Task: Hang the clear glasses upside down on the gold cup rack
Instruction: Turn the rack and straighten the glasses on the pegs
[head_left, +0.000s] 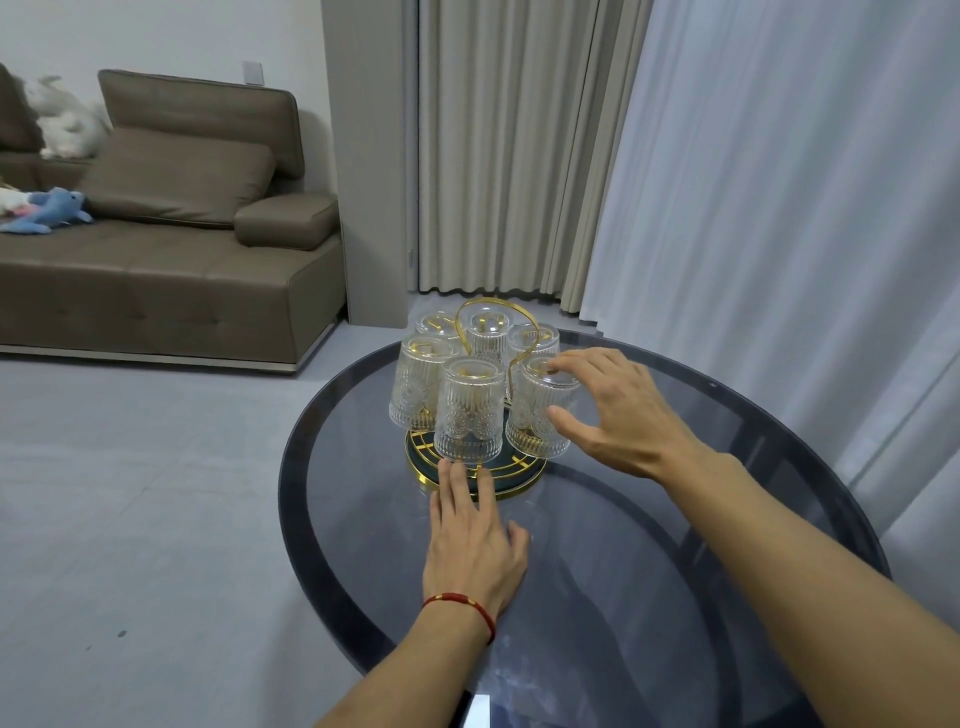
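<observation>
**Six glasses on the rack, right hand at the last one**

The gold cup rack stands on the round dark glass tabletop, its looped gold handle rising in the middle. Six clear glasses hang on it mouth-down in a ring.

The right hand is spread wide around the front-right glass. Its fingertips lie over the upturned base and its thumb sits against the ribbed side; the grip is loose and open-fingered, and whether it actually presses the glass cannot be told.

Just left of that grip hangs the front glass, the nearest of the ring. Further left is another glass, and behind the grip, past the handle, the remaining three stand in a row.

The left hand lies flat on the tabletop below and left of the right hand's grip, fingers straight and holding nothing, their tips touching the near rim of the rack's round base. A red cord bracelet circles that wrist.
</observation>
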